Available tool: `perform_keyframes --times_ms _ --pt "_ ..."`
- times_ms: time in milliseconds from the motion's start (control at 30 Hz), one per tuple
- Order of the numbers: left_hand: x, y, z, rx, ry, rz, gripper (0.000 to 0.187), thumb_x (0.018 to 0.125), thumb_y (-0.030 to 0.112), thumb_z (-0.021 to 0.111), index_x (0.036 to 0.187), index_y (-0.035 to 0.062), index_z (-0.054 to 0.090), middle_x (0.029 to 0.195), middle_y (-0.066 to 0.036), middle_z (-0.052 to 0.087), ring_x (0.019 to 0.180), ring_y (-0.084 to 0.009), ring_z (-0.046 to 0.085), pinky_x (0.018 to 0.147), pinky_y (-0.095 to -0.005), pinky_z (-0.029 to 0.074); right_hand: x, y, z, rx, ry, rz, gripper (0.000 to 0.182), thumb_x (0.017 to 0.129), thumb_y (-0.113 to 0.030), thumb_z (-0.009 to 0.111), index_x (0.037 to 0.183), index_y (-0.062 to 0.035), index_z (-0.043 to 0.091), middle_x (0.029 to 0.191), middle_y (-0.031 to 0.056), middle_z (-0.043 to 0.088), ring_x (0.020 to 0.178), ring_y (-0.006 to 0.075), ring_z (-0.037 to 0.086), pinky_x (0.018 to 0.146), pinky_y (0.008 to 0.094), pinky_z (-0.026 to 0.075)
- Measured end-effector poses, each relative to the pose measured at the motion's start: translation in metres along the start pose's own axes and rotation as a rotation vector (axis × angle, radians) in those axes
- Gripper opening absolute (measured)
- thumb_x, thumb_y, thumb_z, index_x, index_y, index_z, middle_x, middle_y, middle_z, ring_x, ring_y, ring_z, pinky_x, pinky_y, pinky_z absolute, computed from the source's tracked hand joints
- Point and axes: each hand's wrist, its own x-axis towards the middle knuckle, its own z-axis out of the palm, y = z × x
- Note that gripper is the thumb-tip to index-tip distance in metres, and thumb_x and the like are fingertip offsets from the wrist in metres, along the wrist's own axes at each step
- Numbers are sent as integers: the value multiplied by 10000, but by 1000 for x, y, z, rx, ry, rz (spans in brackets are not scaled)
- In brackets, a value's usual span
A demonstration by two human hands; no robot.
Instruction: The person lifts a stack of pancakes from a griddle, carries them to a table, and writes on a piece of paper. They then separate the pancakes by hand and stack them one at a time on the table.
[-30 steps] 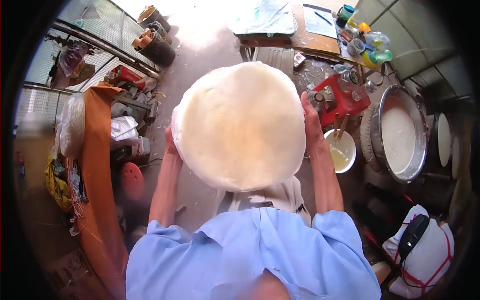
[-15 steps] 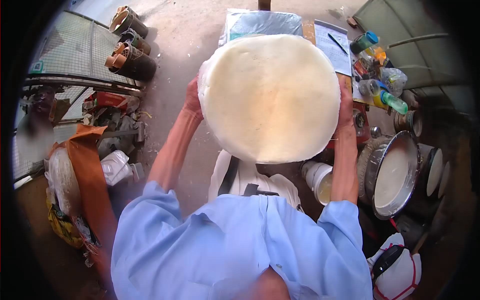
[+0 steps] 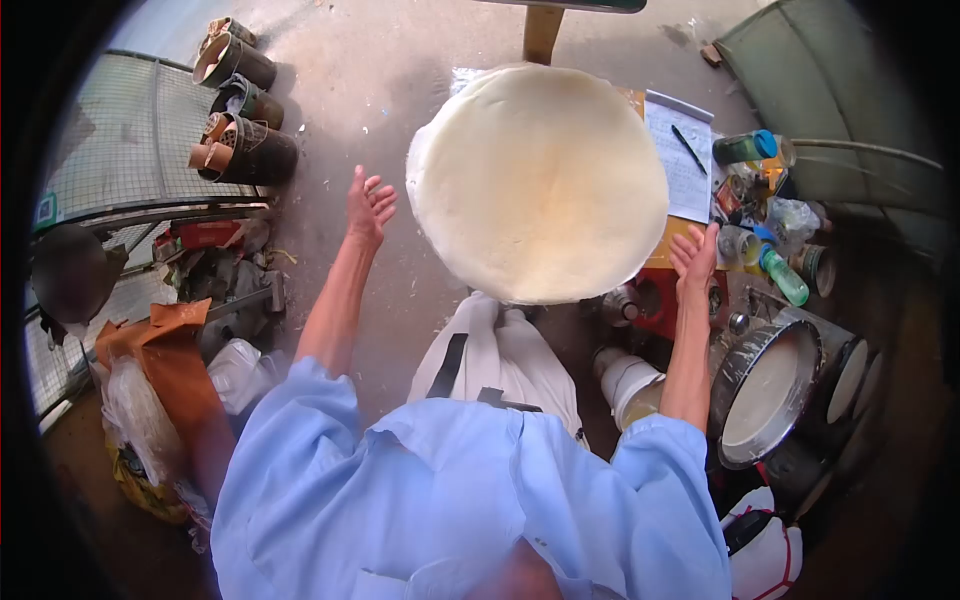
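A large round cream-white disc [image 3: 540, 180] fills the upper centre of the frame, clear of both hands, with a wooden post [image 3: 541, 32] just above its top edge. Lower right, a wide metal basin [image 3: 737, 386] holds white liquid, and just to its left stands a white bucket [image 3: 628, 378]. In the upper left, dark cylindrical moulds [image 3: 240, 120] lie clustered beside a wire mesh panel [image 3: 120, 140]. A sheet of paper with a pen [image 3: 680, 160] lies right of the disc, near a green bottle [image 3: 784, 276]. The left hand [image 3: 368, 208] is spread open, fingers apart, left of the disc and not touching it. The right hand [image 3: 695, 262] is likewise open and flat, just below the disc's right edge, holding nothing.
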Motion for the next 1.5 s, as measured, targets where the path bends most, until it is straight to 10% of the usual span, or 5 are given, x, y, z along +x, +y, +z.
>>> perform_keyframes --times_ms 233,433,1067,1267,1500 --pt "-86 -149 -167 -19 223 -394 715 832 673 451 1176 47 470 1050 -196 568 929 -310 605 691 -396 524 -99 221 -100 -123 -31 569 820 832 -719 420 1255 -19 479 1044 244 611 836 299 636 679 367 528" --pt "-163 -219 -159 -89 277 -532 704 829 673 455 1163 54 478 1084 -219 556 947 -335 597 739 -435 511 -94 320 -128 -368 -342 623 796 871 -691 363 1209 1 564 1082 221 617 910 290 616 813 361 488" --pt "-37 -1 23 72 -257 90 805 777 563 638 1347 42 411 1234 -167 532 1106 -239 550 927 -370 454 -35 -18 49 -337 -132 -265 803 829 -491 636 1379 22 353 1159 150 575 1028 224 570 854 301 451" --pt "-24 16 65 -82 -529 -110 796 752 460 668 1340 -1 395 1253 -187 532 1101 -271 564 926 -377 468 -9 -14 73 32 -426 2 737 781 -407 717 1316 6 423 1142 143 588 1015 231 593 858 334 486" --pt "-24 10 73 -125 -599 -79 760 817 484 604 1380 31 368 1300 -165 514 1150 -301 538 953 -431 467 36 29 44 166 -324 103 1262 627 -843 537 1467 0 117 1289 272 458 982 242 576 728 292 463"
